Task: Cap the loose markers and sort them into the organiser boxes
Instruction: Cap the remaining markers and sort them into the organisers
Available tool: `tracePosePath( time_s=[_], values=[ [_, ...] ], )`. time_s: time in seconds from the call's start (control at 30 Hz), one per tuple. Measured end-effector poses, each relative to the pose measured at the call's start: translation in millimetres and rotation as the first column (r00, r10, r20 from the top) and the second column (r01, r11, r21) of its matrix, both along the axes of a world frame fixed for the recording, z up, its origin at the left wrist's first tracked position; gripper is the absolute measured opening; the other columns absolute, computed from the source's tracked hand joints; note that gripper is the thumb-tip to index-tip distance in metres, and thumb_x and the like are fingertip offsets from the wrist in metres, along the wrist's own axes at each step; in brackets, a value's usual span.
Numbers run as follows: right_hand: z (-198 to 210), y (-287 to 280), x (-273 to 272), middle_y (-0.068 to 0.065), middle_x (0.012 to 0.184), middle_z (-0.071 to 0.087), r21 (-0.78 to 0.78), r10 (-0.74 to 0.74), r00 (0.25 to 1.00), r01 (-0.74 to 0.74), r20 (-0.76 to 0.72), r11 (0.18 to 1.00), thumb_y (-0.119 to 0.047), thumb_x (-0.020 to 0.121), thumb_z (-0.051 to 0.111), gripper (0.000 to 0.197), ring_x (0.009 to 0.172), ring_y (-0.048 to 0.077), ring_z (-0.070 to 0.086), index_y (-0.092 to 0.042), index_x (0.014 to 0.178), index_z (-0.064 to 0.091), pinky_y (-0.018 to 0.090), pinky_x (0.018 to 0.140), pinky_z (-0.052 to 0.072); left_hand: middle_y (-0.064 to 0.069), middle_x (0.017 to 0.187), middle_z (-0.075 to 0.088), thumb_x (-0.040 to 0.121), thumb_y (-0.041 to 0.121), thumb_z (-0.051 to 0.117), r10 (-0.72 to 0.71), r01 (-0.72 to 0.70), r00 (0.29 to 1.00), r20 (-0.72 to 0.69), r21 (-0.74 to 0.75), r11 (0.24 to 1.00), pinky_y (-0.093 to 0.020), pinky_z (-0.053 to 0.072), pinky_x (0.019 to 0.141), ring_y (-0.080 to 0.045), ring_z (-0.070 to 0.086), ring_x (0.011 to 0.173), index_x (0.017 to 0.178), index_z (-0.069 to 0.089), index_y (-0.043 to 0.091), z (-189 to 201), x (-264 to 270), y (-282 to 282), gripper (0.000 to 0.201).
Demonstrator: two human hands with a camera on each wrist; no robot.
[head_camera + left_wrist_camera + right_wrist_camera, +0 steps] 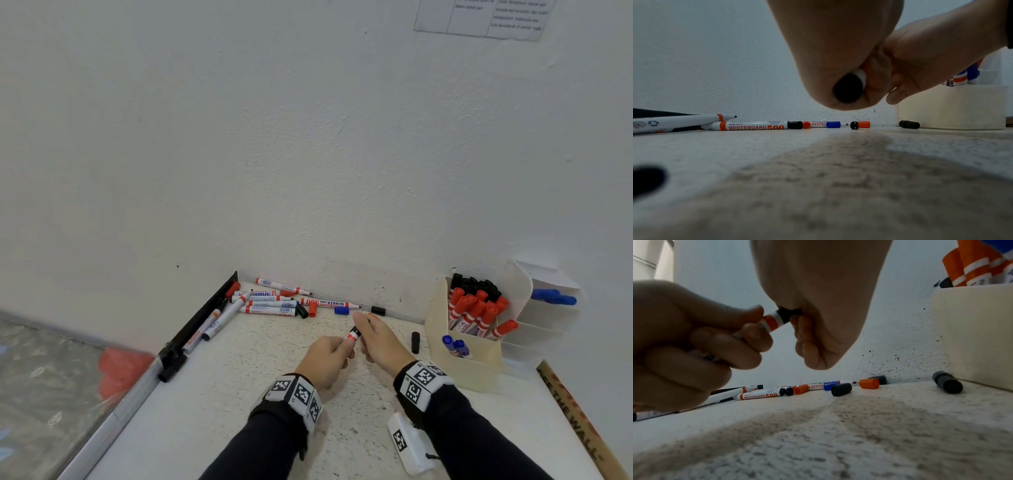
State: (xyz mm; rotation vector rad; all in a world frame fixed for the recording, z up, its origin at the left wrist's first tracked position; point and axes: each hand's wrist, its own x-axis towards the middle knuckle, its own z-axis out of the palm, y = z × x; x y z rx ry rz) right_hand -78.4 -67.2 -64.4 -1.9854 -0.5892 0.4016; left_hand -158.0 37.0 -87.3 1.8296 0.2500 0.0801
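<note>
My left hand (334, 353) grips the barrel of a white marker with a red band (352, 337) just above the table. My right hand (366, 330) pinches a black cap (789, 313) that sits on the marker's tip end. The marker's black rear end (847, 88) pokes out of my left fist. Several loose markers (270, 303) lie against the wall. Loose caps lie near them: blue (341, 310), red (312, 309), and black (415, 342). The cream organiser box (469, 366) at the right holds red (476, 313), black (476, 284) and blue markers (455, 346).
A white organiser (555, 318) behind the cream box holds blue markers (553, 296). A black strip (202, 322) edges the table's left side. A white tagged device (407, 445) lies by my right forearm. A printed wooden strip (579, 421) runs along the right.
</note>
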Motion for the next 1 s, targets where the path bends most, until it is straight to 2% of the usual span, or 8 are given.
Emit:
tracePosePath(
  time_s=[0.17,0.3,0.43,0.53,0.67,0.8,0.9,1.0],
  values=[
    [3.7,-2.4,-1.2,-0.004,0.061,0.035,-0.009,0.057,0.998,-0.057,0.037,0.998,-0.039,0.098,0.035,0.041,0.050,0.007,0.032,-0.002,0.101,0.052,0.014,0.042,0.027,0.012,0.039,0.033,0.099,0.042,0.032,-0.025,0.015,0.998,-0.050,-0.184,0.983,-0.014,0.017,0.035,-0.005,0.021,0.030,0.062,0.040,0.018,4.3,-2.2,-3.7,0.044],
    [-0.5,-8.6,-2.1,-0.002,0.061,0.040,-0.038,0.055,0.996,-0.053,0.077,0.998,-0.039,0.098,0.035,0.039,0.051,0.009,0.037,-0.008,0.081,0.051,0.019,0.049,0.033,0.008,0.050,0.041,0.098,0.042,0.037,-0.044,0.039,0.998,-0.050,-0.107,0.994,-0.018,0.023,0.036,-0.005,0.029,0.032,0.069,0.051,0.016,2.0,-2.2,-2.5,0.042],
    [-4.0,-22.8,-0.9,-0.001,0.062,0.049,-0.058,0.003,0.999,0.000,0.050,0.998,-0.040,0.098,0.032,0.039,0.050,0.010,0.044,-0.013,0.081,0.055,0.014,0.044,0.036,0.006,0.078,0.064,0.095,0.040,0.044,-0.088,0.091,0.992,-0.086,0.041,0.995,-0.022,0.044,0.063,-0.009,0.053,0.063,0.098,0.066,0.019,10.5,-10.1,1.4,0.031],
    [-0.5,-32.7,0.9,0.000,0.065,0.048,-0.013,-0.090,0.995,0.091,0.036,0.996,-0.038,0.099,0.033,0.034,0.053,0.011,0.044,-0.015,0.092,0.057,0.016,0.045,0.035,0.002,0.116,0.062,0.094,0.033,0.048,-0.052,0.063,0.995,-0.081,0.136,0.989,-0.028,0.042,0.092,-0.012,0.055,0.098,0.124,0.058,0.018,24.7,-18.2,13.6,0.034],
    [9.8,-35.9,-3.6,0.001,0.067,0.048,0.042,-0.187,0.976,0.184,0.112,0.982,-0.037,0.098,0.034,0.032,0.055,0.014,0.045,-0.020,0.077,0.050,0.020,0.049,0.036,-0.001,0.127,0.056,0.095,0.032,0.047,0.052,-0.003,0.991,-0.124,0.362,0.932,-0.024,0.038,0.093,-0.013,0.051,0.110,0.125,0.053,0.016,49.0,-35.1,35.6,0.035],
    [22.1,-34.3,-14.1,0.006,0.073,0.053,0.100,-0.225,0.960,0.211,0.164,0.972,-0.036,0.098,0.035,0.030,0.056,0.016,0.045,-0.021,0.075,0.045,0.023,0.050,0.037,-0.008,0.132,0.052,0.091,0.047,0.047,0.153,0.209,0.865,-0.478,0.620,0.756,-0.032,0.040,0.097,-0.021,0.051,0.118,0.130,0.046,0.010,56.7,-61.6,54.8,0.053],
    [28.0,-32.4,-23.8,0.010,0.076,0.055,0.091,-0.219,0.952,0.204,0.212,0.975,-0.036,0.098,0.036,0.028,0.057,0.018,0.046,-0.019,0.078,0.046,0.025,0.052,0.039,-0.007,0.137,0.049,0.080,0.064,0.053,0.199,0.370,0.750,-0.630,0.650,0.664,-0.036,0.037,0.104,-0.023,0.047,0.123,0.135,0.043,0.010,49.6,-85.8,63.0,0.078],
    [33.8,-30.8,-33.6,0.012,0.078,0.056,0.090,-0.209,0.950,0.193,0.231,0.977,-0.034,0.097,0.039,0.026,0.060,0.021,0.048,-0.013,0.086,0.050,0.026,0.053,0.040,-0.004,0.101,0.061,0.067,0.071,0.062,0.177,0.501,0.676,-0.716,0.622,0.602,-0.030,0.045,0.089,-0.020,0.053,0.092,0.116,0.060,0.011,34.7,-106.9,60.5,0.078]
  ],
)
